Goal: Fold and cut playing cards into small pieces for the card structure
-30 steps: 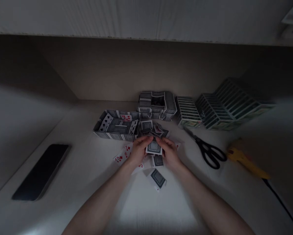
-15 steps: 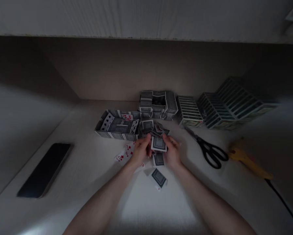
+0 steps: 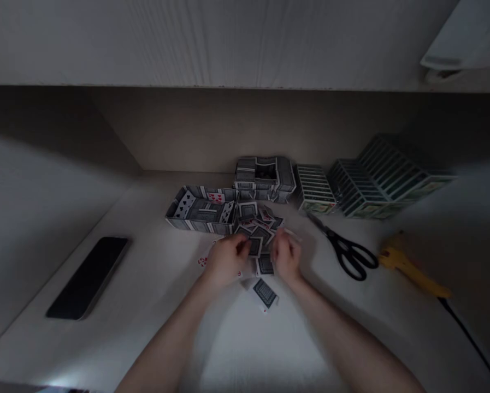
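My left hand (image 3: pixel 228 257) is closed with curled fingers at the left side of a loose heap of playing cards (image 3: pixel 261 234). A back-up card (image 3: pixel 254 246) lies right beside its fingertips; whether they grip it is unclear. My right hand (image 3: pixel 286 254) is closed at the heap's right side, slightly blurred, with a pale card edge by its fingers. Two more cards, an upper one (image 3: pixel 265 265) and a lower one (image 3: pixel 265 295), lie back up below the heap. Red-suited cards (image 3: pixel 202 261) are partly hidden under my left hand.
An open tray built of cards (image 3: pixel 199 225) stands left of the heap, a card-built box (image 3: pixel 285 174) behind it. Striped card structures (image 3: pixel 396 174) stand at right. Scissors (image 3: pixel 347 254) and a yellow glue gun (image 3: pixel 412 273) lie right, a phone (image 3: pixel 89 277) left. A shelf edge (image 3: pixel 245 87) overhangs.
My hands have moved apart, and the card held upright between them is no longer there. More of the heap shows. The view has shifted slightly.
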`<state>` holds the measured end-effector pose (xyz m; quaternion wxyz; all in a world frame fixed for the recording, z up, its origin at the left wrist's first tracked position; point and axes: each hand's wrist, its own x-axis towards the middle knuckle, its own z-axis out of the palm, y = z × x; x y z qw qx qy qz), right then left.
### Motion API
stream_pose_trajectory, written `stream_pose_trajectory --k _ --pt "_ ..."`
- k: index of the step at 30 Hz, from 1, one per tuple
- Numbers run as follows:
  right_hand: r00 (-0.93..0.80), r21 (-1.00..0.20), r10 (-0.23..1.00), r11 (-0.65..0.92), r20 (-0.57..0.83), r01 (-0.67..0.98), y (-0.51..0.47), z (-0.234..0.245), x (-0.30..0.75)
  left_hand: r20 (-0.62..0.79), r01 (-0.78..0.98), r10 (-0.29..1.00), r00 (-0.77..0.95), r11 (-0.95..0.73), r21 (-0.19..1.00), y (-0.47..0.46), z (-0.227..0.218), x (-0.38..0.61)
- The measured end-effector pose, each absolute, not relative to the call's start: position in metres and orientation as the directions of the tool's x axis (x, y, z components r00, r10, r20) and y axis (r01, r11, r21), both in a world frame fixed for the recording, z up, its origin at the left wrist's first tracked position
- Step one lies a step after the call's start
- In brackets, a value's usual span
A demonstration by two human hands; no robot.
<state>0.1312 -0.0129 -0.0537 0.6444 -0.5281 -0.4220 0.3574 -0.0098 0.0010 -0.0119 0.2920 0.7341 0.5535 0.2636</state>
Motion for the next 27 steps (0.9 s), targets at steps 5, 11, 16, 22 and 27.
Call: stream_pose_trajectory --k 5,11,16,22,27 --pt "0.120 -0.845 0.883 0.383 0.453 0.374 -0.025 -0.055 0.126 -0.050 0.834 0.950 0.308 -0.245 0.495 0.002 0.011 -0.039" --pt "0.194 -0.866 0.898 0.292 0.394 0.406 -0.014 -0.055 0.125 -0.168 0.897 0.928 0.331 -0.255 0.361 0.001 0.010 -0.059" --pt "0.007 -0.811 0.904 0.380 0.427 0.444 -0.017 -0.052 0.124 -0.157 0.922 0.940 0.302 -0.246 0.300 -0.002 0.004 -0.044" --pt "-0.368 -0.728 0.835 0.541 0.409 0.421 -0.025 -0.048 0.122 -0.181 0.920 0.924 0.336 -0.280 0.274 -0.007 0.004 -0.037" --pt "-0.237 -0.746 0.887 0.462 0.397 0.480 -0.022 -0.052 0.122 -0.193 0.920 0.922 0.335 -0.276 0.280 -0.009 0.008 -0.038"
